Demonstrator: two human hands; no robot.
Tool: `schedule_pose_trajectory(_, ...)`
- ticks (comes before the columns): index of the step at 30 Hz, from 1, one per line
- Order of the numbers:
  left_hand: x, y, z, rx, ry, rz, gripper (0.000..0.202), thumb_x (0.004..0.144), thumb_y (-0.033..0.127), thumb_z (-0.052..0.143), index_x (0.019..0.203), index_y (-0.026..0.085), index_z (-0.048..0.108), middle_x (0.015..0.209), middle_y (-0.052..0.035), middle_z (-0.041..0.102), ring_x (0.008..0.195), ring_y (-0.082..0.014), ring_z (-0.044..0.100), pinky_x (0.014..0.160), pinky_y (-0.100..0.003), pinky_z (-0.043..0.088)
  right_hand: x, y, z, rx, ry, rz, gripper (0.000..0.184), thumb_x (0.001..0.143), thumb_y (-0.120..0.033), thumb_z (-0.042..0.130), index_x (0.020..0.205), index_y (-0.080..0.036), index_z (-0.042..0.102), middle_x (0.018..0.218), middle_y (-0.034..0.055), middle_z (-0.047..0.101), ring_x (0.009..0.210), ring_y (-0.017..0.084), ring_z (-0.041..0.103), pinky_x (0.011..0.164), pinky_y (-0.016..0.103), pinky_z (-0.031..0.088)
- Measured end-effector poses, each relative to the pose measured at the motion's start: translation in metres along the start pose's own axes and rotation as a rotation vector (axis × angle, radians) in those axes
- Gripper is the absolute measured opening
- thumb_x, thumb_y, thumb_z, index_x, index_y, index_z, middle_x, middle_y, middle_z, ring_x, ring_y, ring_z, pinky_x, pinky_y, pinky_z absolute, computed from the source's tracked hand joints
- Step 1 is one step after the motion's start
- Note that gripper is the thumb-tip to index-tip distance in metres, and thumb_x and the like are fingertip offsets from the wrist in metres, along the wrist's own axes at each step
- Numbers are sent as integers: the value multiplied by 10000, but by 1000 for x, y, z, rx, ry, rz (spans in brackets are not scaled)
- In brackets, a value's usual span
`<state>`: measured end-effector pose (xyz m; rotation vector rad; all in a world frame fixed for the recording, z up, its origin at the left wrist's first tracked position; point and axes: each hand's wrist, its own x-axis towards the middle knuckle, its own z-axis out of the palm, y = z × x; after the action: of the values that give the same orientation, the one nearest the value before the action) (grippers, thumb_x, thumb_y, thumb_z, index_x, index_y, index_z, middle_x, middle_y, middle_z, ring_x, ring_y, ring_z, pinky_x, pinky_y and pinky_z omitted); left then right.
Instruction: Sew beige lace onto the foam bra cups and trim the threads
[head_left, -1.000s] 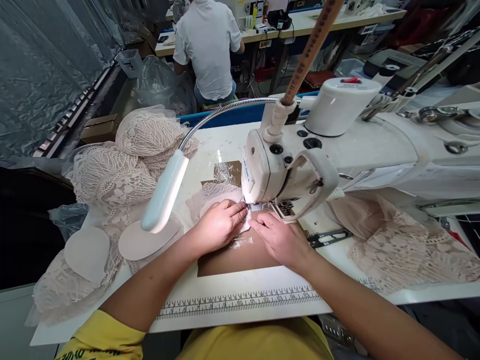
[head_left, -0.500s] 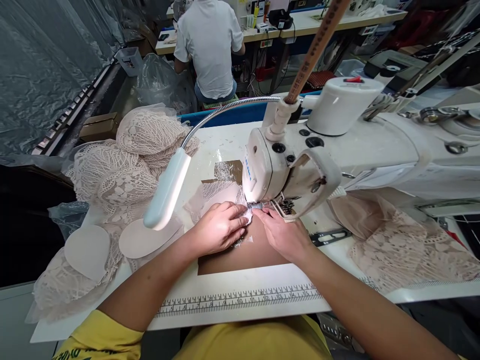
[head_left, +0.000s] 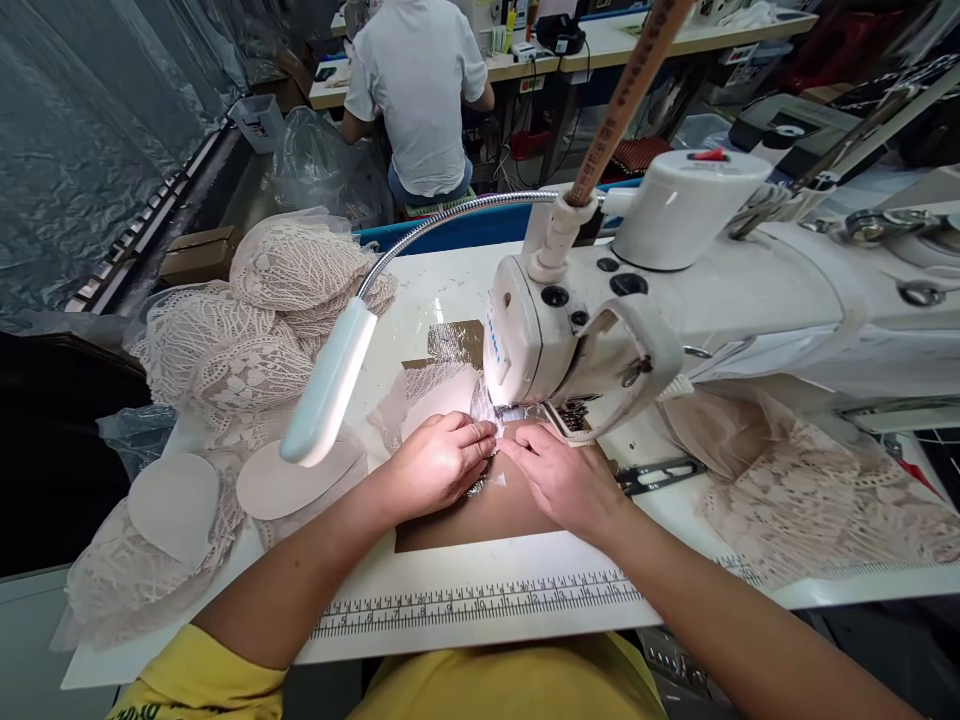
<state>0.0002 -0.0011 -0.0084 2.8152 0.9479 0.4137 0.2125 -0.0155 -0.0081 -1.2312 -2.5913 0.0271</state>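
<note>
Under the head of a white sewing machine (head_left: 529,330) lies a pale lace cup piece (head_left: 442,392), its edge by the needle area. My left hand (head_left: 442,462) rests on that lace with fingers bent and fingertips pinched on its near edge. Close beside it, my right hand (head_left: 562,475) has its thumb and forefinger together at the same edge, just below the presser foot. Both hands lie over a brown sheet (head_left: 480,530) on the machine bed. The needle and the exact stitch point are hidden by the machine head and fingers.
A lamp (head_left: 330,385) on a bent metal neck hangs to the left. Lace cups (head_left: 292,260) are heaped at the left; more lace fabric (head_left: 825,490) lies right. A printed ruler (head_left: 480,603) runs along the front edge. A person (head_left: 416,95) sits ahead, back turned.
My right hand has drawn slightly back from the needle area, fingers more curled. My left hand has shifted slightly toward me, still on the lace.
</note>
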Motion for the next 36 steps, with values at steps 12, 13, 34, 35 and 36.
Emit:
schedule_pose_trajectory(12, 6, -6, -1, -3, 0, -20, 360, 960, 272, 424, 1233, 125, 606, 1280, -130, 597, 1008, -246, 540, 851, -392, 474, 0, 2, 10, -120, 5, 98, 474, 829, -67, 469, 1244, -232, 629, 913, 86, 677, 691, 179, 507, 588, 304, 322)
schedule_pose_trajectory(13, 7, -7, -2, -3, 0, -30, 360, 958, 275, 427, 1235, 128, 604, 1277, -127, 599, 1005, -247, 540, 852, -395, 470, -1, 2, 11, -117, -5, 98, 496, 818, -61, 471, 1254, -242, 624, 919, 84, 677, 694, 178, 510, 587, 302, 326)
schedule_pose_trajectory(34, 9, -31, -1, 81, 71, -347, 346, 918, 299, 445, 1194, 172, 610, 1315, -128, 544, 1213, -310, 454, 988, -487, 401, -5, 8, 14, -21, -18, 137, 465, 826, -94, 462, 1210, -285, 642, 929, 45, 673, 699, 177, 517, 566, 292, 328)
schedule_pose_trajectory(35, 9, -33, -1, 85, 69, -361, 357, 915, 297, 446, 1212, 174, 601, 1328, -127, 535, 1220, -309, 451, 993, -487, 401, -4, 8, 13, -15, -8, 126, 454, 823, -86, 459, 1188, -275, 651, 932, 39, 673, 705, 176, 515, 577, 293, 331)
schedule_pose_trajectory(36, 8, -34, -1, 90, 69, -375, 366, 912, 294, 448, 1226, 176, 594, 1336, -126, 529, 1226, -309, 448, 997, -487, 401, -4, 8, 13, -8, 1, 118, 440, 823, -80, 458, 1167, -267, 658, 936, 33, 671, 712, 174, 513, 587, 293, 333)
